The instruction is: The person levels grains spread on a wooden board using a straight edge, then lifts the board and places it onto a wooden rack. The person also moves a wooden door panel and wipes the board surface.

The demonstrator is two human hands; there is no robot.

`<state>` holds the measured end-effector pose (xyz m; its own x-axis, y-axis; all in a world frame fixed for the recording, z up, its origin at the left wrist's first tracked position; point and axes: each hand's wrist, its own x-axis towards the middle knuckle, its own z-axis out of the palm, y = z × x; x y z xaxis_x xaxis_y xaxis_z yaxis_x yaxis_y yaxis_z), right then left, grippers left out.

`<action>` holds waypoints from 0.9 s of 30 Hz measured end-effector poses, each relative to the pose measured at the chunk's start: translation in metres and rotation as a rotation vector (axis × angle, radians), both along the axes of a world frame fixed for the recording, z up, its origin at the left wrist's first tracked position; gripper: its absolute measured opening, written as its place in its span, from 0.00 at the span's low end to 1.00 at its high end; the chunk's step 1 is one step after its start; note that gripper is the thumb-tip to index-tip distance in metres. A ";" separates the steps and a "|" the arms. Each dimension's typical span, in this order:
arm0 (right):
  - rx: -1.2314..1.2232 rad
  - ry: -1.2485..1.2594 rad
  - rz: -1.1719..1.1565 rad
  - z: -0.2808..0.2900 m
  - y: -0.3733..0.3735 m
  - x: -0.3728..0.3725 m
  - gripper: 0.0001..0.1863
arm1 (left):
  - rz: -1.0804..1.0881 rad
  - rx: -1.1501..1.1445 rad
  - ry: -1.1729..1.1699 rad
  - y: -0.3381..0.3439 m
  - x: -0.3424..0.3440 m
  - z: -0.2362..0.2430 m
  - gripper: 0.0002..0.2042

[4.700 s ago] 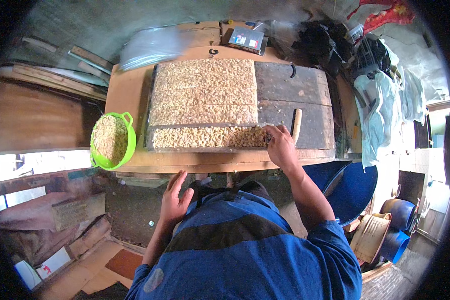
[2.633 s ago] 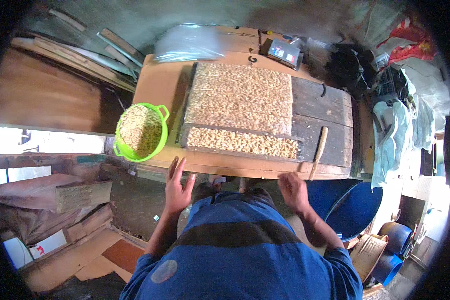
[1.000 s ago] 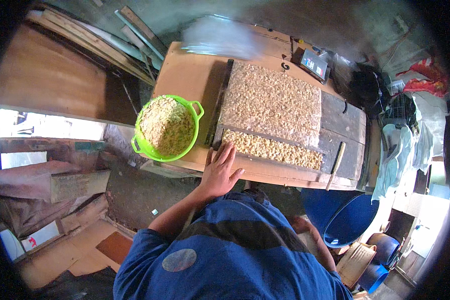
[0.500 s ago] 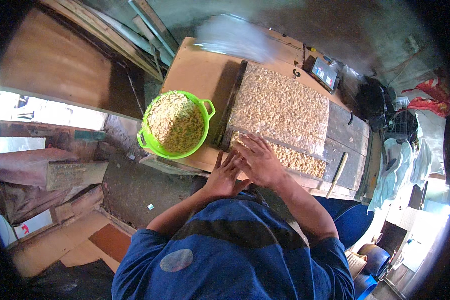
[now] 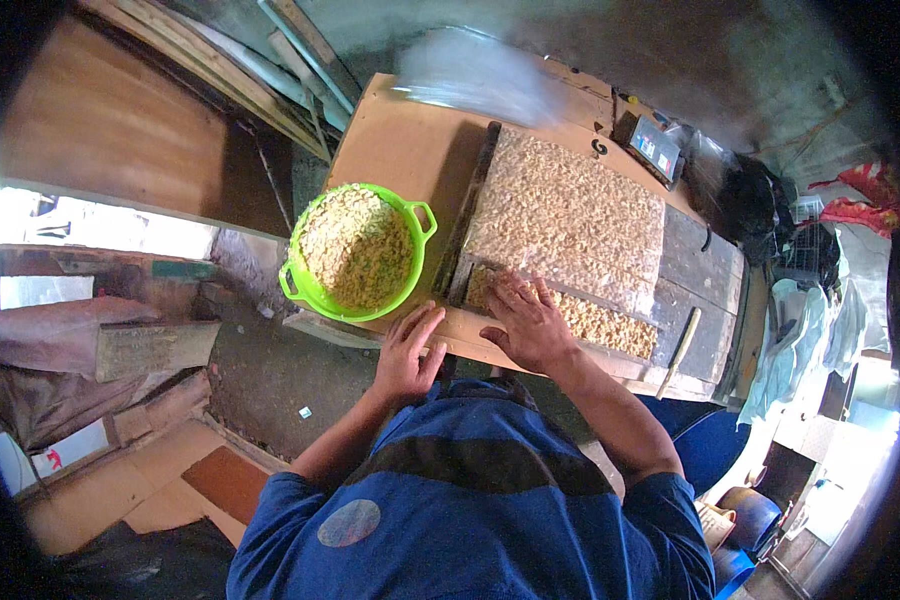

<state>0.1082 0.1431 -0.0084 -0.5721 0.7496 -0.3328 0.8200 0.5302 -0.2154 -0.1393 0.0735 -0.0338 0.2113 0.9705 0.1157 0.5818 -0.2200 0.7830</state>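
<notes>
Spread, empty: left hand [image 5: 410, 352] by the table's [image 5: 425, 115] near edge, right hand [image 5: 530, 325] on pale pieces [image 5: 613, 328]; sweeping carelessly, I'd risk spills.

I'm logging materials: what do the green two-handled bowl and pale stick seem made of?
Green two-handled bowl: probably slightly glossy plastic, judging by its even, bright colour. Pale stick: likely bare, matte wood, given its dull tan surface; grain unclear.

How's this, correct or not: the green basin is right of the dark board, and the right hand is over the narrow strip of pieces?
Wrong side: the head view shows the green basin left of the dark board; the right hand is over that strip.
</notes>
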 end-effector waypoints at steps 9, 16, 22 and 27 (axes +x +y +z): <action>0.095 0.203 -0.136 -0.004 -0.016 0.014 0.33 | -0.188 -0.037 0.101 0.038 0.037 -0.009 0.29; 0.429 0.362 -0.749 -0.018 -0.059 0.080 0.26 | -0.290 -0.020 0.186 0.041 0.043 -0.018 0.30; 0.656 0.255 -1.357 -0.057 -0.101 0.172 0.41 | -0.297 -0.037 0.193 0.044 0.045 -0.020 0.31; 0.389 0.273 -1.438 -0.089 -0.122 0.201 0.39 | -0.298 -0.066 0.225 0.045 0.046 -0.019 0.31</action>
